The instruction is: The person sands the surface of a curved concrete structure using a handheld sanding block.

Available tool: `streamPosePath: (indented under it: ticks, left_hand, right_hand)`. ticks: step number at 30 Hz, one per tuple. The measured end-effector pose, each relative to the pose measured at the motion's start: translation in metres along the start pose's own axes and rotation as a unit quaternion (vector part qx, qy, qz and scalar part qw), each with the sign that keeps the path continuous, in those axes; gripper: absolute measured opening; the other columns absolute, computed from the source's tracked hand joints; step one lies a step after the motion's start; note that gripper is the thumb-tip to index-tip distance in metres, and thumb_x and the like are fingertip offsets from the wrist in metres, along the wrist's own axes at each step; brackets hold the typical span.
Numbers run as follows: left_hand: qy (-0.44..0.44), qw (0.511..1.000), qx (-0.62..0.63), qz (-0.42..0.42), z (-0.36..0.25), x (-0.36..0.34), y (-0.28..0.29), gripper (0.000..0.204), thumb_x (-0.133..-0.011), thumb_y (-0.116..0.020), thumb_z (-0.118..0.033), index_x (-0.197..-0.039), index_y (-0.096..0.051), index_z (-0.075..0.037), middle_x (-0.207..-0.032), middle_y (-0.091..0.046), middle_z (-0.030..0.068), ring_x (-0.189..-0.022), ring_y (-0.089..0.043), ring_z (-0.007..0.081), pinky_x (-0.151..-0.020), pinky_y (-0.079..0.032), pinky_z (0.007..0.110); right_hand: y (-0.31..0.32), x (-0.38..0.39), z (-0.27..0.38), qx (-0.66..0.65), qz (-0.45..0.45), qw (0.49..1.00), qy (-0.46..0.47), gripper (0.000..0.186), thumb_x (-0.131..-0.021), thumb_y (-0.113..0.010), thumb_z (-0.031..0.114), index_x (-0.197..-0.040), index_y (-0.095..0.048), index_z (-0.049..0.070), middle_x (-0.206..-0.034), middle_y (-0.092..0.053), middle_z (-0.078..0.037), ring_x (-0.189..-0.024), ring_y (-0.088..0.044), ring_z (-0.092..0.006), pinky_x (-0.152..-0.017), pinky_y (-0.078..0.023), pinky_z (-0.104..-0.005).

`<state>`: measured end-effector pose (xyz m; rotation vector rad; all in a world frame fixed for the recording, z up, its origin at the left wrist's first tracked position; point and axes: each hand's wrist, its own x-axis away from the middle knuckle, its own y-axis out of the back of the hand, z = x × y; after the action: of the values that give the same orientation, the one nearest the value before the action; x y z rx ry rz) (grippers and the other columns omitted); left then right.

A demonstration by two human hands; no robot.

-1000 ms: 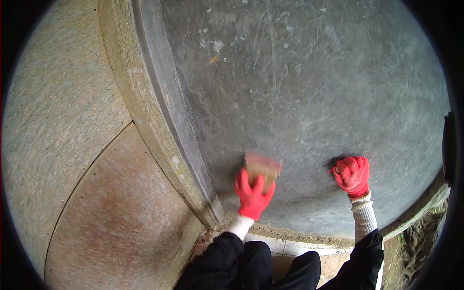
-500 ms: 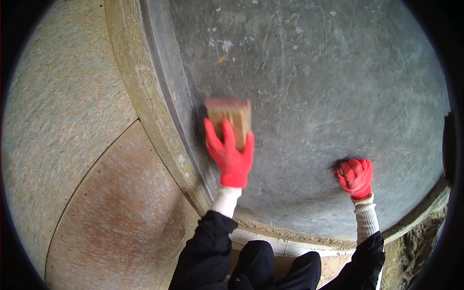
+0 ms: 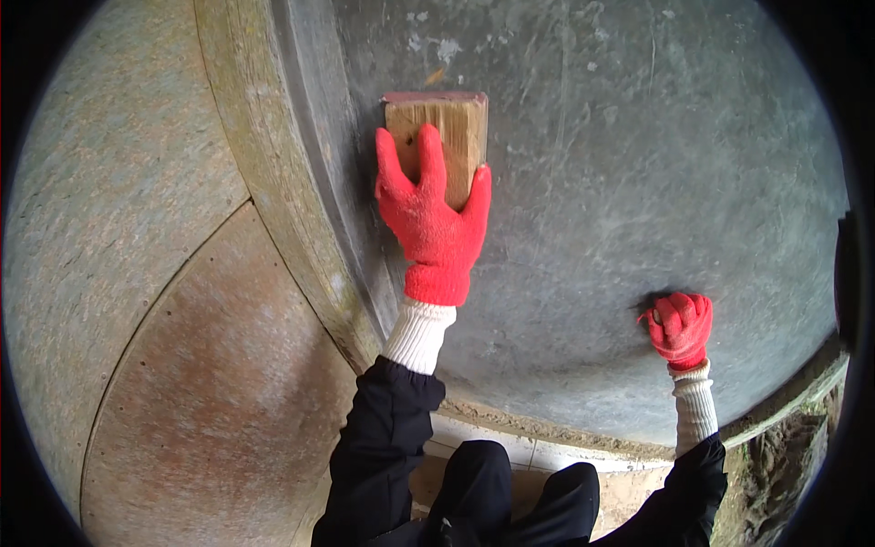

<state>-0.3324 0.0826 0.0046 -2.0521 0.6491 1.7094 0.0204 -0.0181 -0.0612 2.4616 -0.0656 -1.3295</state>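
Observation:
My left hand, in a red glove with a white knit cuff, grips a wooden sanding block. Its fingers spread along the block's top and sides, and a reddish edge, like sandpaper, shows at the far end. The block lies against a large dark grey surface, near its raised left border. To the right and nearer, my red-gloved right hand rests on the same surface with its fingers curled closed. A dark patch shows beside its knuckles; whatever may be inside the fingers is hidden.
A worn yellowish wooden beam borders the grey surface on the left. Beyond it lie speckled boards, one reddish brown. White flecks and an orange mark lie past the block. A rough edge runs before my knees.
My left hand has pushed the sanding block away from me along the left border, toward the orange mark. My right hand has stayed nearly in place on the grey surface.

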Motion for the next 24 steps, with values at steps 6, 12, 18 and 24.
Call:
streamPosePath:
  ticks: [6, 12, 18, 24]
  left_hand:
    - [0.051, 0.995, -0.004, 0.088, 0.011, 0.187, -0.01, 0.052, -0.073, -0.079, -0.038, -0.112, -0.056, -0.013, -0.14, -0.032, 0.0332, -0.116, -0.042, 0.0521, -0.089, -0.038, 0.06]
    - [0.129, 0.985, -0.005, 0.118, 0.027, 0.307, 0.017, 0.069, -0.072, -0.083, -0.033, -0.125, -0.048, -0.007, -0.142, -0.028, 0.035, -0.121, -0.037, 0.0527, -0.092, -0.037, 0.061]
    - [0.05, 0.997, -0.024, 0.058, 0.033, 0.093, 0.012, 0.074, -0.078, -0.077, -0.026, -0.137, -0.038, -0.004, -0.147, -0.022, 0.0365, -0.127, -0.034, 0.0535, -0.1, -0.032, 0.058]
    - [0.092, 0.994, -0.012, 0.052, 0.055, 0.245, 0.001, 0.066, -0.072, -0.081, -0.035, -0.123, -0.049, -0.007, -0.143, -0.027, 0.0387, -0.121, -0.038, 0.0562, -0.093, -0.036, 0.063]
  right_hand:
    - [0.0, 0.009, -0.011, 0.024, 0.009, 1.0, -0.004, 0.036, -0.064, -0.076, 0.017, -0.096, -0.061, 0.014, -0.093, -0.055, -0.004, -0.076, -0.054, -0.0267, -0.065, -0.042, -0.0409]
    - [-0.006, 0.003, 0.0, 0.016, 0.0, 1.0, -0.001, 0.034, -0.065, -0.075, 0.017, -0.095, -0.06, 0.013, -0.093, -0.055, -0.005, -0.076, -0.054, -0.0269, -0.065, -0.042, -0.0409]
    - [0.002, 0.001, 0.0, 0.018, 0.004, 1.0, 0.001, 0.036, -0.064, -0.075, 0.016, -0.096, -0.06, 0.014, -0.093, -0.055, -0.004, -0.076, -0.054, -0.0269, -0.065, -0.042, -0.0406]
    - [0.002, 0.003, -0.006, 0.026, 0.0, 1.0, 0.006, 0.036, -0.064, -0.075, 0.015, -0.097, -0.06, 0.014, -0.093, -0.055, -0.004, -0.075, -0.053, -0.0264, -0.065, -0.042, -0.0408]
